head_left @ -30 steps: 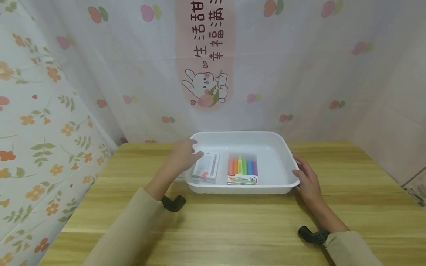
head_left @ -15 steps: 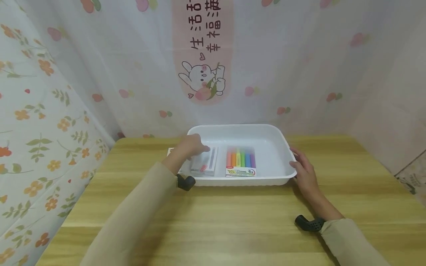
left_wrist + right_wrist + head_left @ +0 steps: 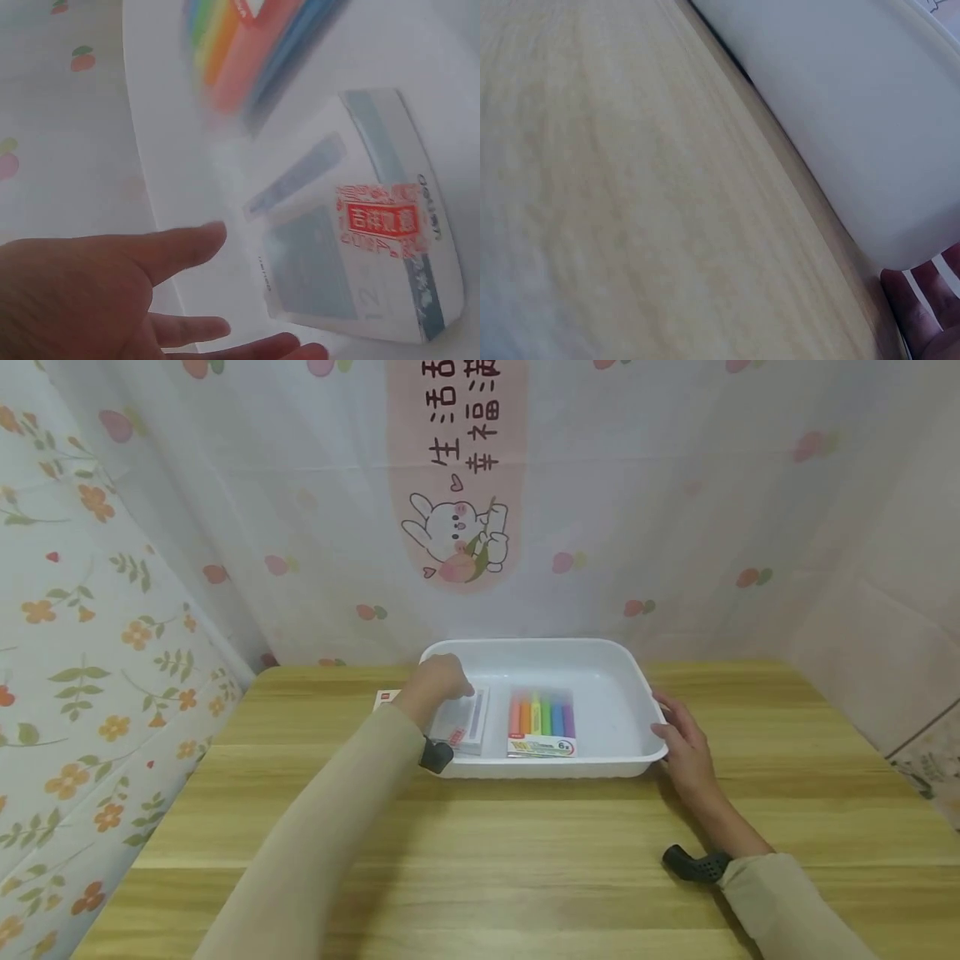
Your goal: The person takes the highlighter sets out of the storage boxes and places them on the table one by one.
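Observation:
A white plastic tray (image 3: pixel 607 718) sits on the wooden table. My right hand (image 3: pixel 686 747) grips its right rim, thumb on top and fingers underneath; in the right wrist view, the fingertips (image 3: pixel 911 304) show below the tray's corner. At the tray's left end, my left hand (image 3: pixel 435 681) reaches over a flat white box (image 3: pixel 468 727) with a red printed label. The left wrist view shows the thumb and fingers of this hand (image 3: pixel 97 292) extended beside the white box (image 3: pixel 315 262), with nothing between them. A pack of coloured highlighters (image 3: pixel 542 722) lies in the tray's middle.
Just outside the tray's left side, partly behind my left hand, lies a white item with a small red mark (image 3: pixel 386 696). A printed curtain (image 3: pixel 322 527) hangs close behind the tray. The wooden table (image 3: pixel 525 860) extends in front.
My left hand has moved in from the tray's left rim to right over the white box. The right hand keeps its grip on the rim. The head view has tilted down slightly.

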Motion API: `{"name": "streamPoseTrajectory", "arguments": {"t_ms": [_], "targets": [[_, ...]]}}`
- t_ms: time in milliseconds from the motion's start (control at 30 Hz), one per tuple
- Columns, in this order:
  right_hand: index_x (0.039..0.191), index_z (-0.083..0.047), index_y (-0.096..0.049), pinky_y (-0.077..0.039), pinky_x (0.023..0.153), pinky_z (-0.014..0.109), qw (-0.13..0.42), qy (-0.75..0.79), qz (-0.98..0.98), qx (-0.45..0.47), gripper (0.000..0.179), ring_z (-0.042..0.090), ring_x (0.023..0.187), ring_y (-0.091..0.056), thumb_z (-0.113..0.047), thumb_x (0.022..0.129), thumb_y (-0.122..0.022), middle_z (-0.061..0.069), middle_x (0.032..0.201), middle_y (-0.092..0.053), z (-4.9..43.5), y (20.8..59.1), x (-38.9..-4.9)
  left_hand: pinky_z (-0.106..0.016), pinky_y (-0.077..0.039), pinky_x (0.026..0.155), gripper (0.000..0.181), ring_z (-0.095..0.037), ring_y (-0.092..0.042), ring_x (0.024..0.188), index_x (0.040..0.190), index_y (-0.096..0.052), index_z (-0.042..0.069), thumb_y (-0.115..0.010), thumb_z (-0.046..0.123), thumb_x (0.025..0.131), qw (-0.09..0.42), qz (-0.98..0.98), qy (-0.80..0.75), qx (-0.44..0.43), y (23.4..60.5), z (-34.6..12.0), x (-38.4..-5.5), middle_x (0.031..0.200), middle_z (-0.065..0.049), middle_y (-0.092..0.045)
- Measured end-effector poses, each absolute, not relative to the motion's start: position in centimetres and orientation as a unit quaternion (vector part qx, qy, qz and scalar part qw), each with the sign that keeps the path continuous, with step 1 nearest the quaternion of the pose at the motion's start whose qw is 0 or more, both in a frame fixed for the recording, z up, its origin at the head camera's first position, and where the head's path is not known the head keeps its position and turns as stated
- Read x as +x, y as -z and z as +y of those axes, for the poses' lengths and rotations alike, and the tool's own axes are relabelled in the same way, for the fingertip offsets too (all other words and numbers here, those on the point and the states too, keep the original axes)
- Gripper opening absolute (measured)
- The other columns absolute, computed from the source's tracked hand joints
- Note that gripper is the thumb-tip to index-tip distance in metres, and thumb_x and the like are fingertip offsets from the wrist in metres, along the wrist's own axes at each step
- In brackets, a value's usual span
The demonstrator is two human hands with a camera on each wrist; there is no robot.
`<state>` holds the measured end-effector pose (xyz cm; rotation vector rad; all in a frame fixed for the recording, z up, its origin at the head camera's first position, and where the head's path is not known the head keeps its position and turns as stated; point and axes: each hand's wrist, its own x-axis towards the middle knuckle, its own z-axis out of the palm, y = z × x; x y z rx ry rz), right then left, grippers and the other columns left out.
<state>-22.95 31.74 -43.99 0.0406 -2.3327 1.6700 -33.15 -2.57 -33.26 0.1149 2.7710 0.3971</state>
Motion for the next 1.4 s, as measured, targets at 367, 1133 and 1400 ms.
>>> {"name": "streamPoseTrajectory", "arguments": {"t_ms": [367,1133,1400], "targets": [[0.154,-0.007,-0.038,-0.053,0.079,0.01,0.137,-0.589,-0.796,0.012,0.049,-0.004,0.105,-0.057,-0.011,0.105,-0.038,0.03,0.153,-0.042,31.9,44.0,-23.2,-0.04,-0.047,0.109,0.061,-0.026,-0.057,0.116,0.132,-0.058,0.002,-0.072,0.045,0.089,0.2,0.968,-0.148,0.018,33.7,-1.7,-33.2,0.125,-0.01,-0.063],[0.155,-0.008,-0.036,-0.05,0.083,0.007,0.134,-0.569,-0.811,0.019,0.049,-0.01,0.11,-0.051,-0.012,0.106,-0.037,0.027,0.157,-0.039,31.9,44.0,-22.6,-0.042,-0.044,0.112,0.074,-0.027,-0.053,0.121,0.14,-0.052,0.003,-0.073,0.051,0.087,0.238,0.96,-0.148,0.018,35.3,-1.8,-34.3,0.132,-0.01,-0.058],[0.155,-0.008,-0.036,-0.051,0.082,0.008,0.132,-0.576,-0.807,0.023,0.049,-0.009,0.111,-0.051,-0.013,0.107,-0.037,0.028,0.158,-0.037,31.9,44.0,-22.6,-0.039,-0.05,0.099,0.059,-0.023,-0.057,0.103,0.121,-0.061,0.004,-0.079,0.046,0.083,0.169,0.974,-0.144,0.035,36.0,-1.4,-34.1,0.109,-0.006,-0.062]]}}
